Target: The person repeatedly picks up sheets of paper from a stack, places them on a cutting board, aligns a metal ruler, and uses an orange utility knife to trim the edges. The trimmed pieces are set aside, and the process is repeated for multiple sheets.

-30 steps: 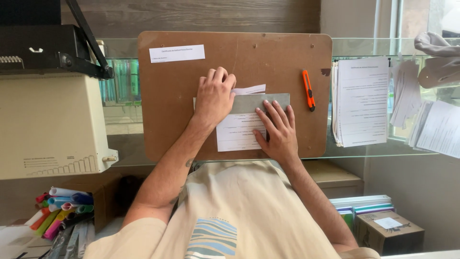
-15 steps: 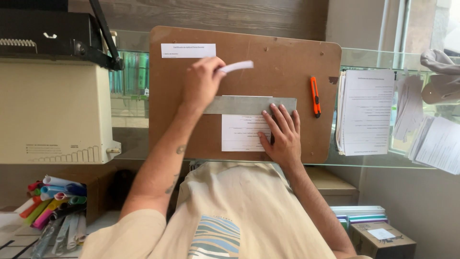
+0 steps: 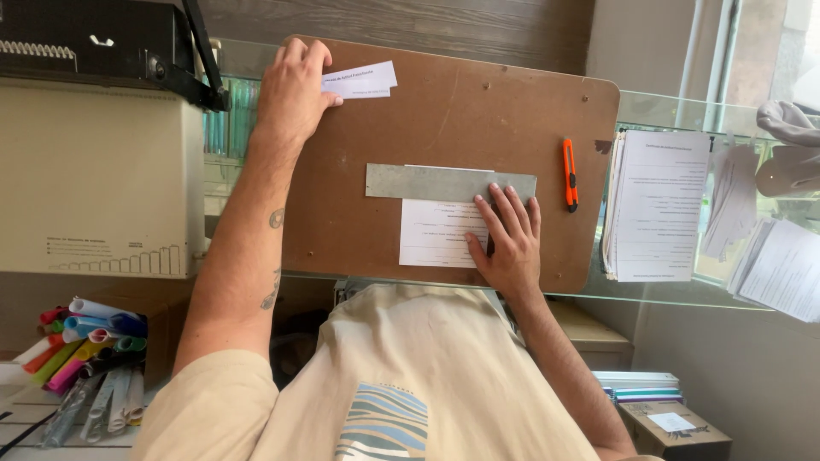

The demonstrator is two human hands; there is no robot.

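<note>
Now the left hand (image 3: 292,85) is at the board's far left corner, thumb and curled fingers pinching the left end of a white paper strip (image 3: 360,79). A second ago that strip lay by the metal ruler (image 3: 427,182); it has since been lifted clear and carried onto the slip already at that corner, so the cut piece is free of the sheet (image 3: 434,235). Its long axis runs left to right, the right end tilted slightly up. The right hand (image 3: 510,241) lies flat with fingers spread, pressing ruler and sheet onto the brown board (image 3: 478,111). An orange utility knife (image 3: 569,174) lies just beside the ruler's right end.
</note>
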